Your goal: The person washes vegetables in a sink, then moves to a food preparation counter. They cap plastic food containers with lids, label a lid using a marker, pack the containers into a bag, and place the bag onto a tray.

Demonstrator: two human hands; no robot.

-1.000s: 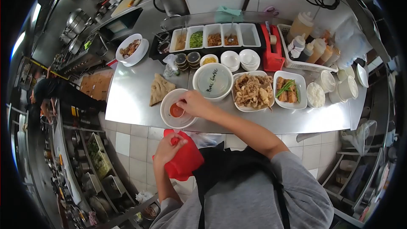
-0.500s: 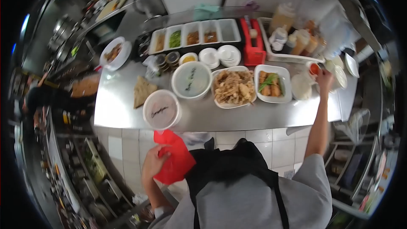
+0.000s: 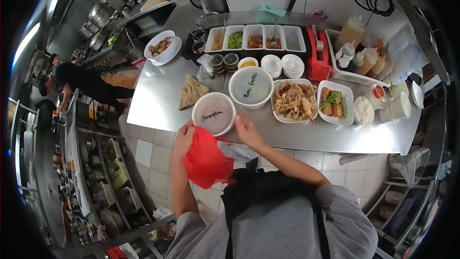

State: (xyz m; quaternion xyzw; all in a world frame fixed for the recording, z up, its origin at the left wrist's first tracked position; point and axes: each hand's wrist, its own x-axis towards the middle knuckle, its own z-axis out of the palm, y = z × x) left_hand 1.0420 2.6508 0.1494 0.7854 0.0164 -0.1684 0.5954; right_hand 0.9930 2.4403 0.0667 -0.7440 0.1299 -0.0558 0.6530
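Observation:
My left hand (image 3: 183,138) is closed on a red plastic bag (image 3: 206,158), which hangs below the table's front edge. Beside the right rim of a round lidded tub (image 3: 214,113) with black writing is my right hand (image 3: 247,130), fingers stretched out and nothing visible in them. Whether it touches the tub I cannot tell. Behind it stands a second lidded tub (image 3: 250,87), also marked in black. To the right are a dish of fried food (image 3: 294,100) and a dish of browned rolls with greens (image 3: 334,104). A folded flatbread (image 3: 192,92) lies left of the tubs.
White trays of toppings (image 3: 255,38) line the back, beside a red tape dispenser (image 3: 317,57) and a basket of squeeze bottles (image 3: 359,74). A rice bowl (image 3: 364,111) and a red-filled cup (image 3: 378,92) stand at right. A co-worker (image 3: 88,81) stands far left.
My right hand has left the red-filled cup at the right and moved left to the nearer tub. My left hand, with the red bag, has risen toward that tub. The view has shifted.

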